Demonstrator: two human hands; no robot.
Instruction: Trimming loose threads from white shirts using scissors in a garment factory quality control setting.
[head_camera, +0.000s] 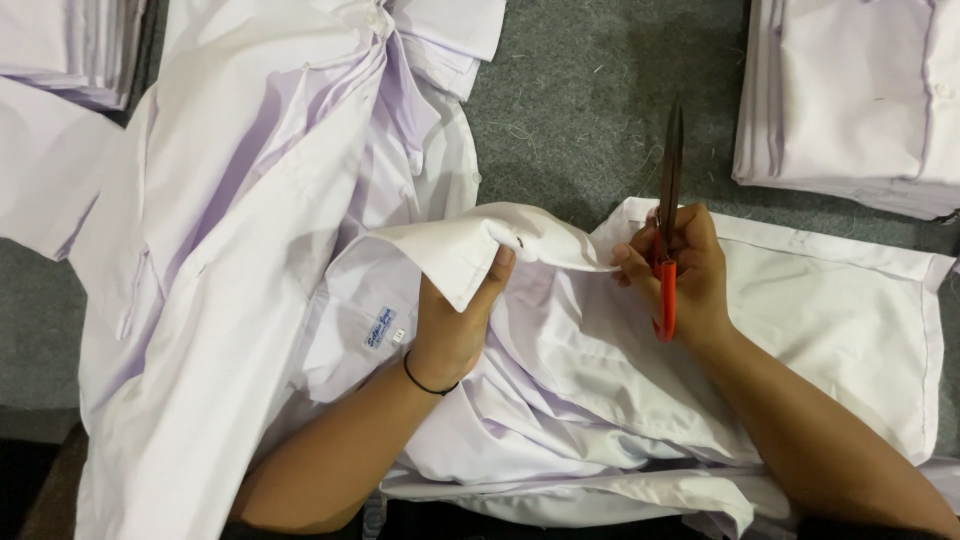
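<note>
Two hands are working one white shirt (560, 400): the left hand (455, 325) is pinching its cuff (470, 245) up off the grey desk (590, 110), the right hand (680, 275), just beside, is gripping closed scissors (668, 210) pointing away, with folded stacks (850, 90) beyond suggesting more shirts done.

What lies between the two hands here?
In the head view, the white shirt collar spans from the left hand to the right hand, which holds scissors.
</note>
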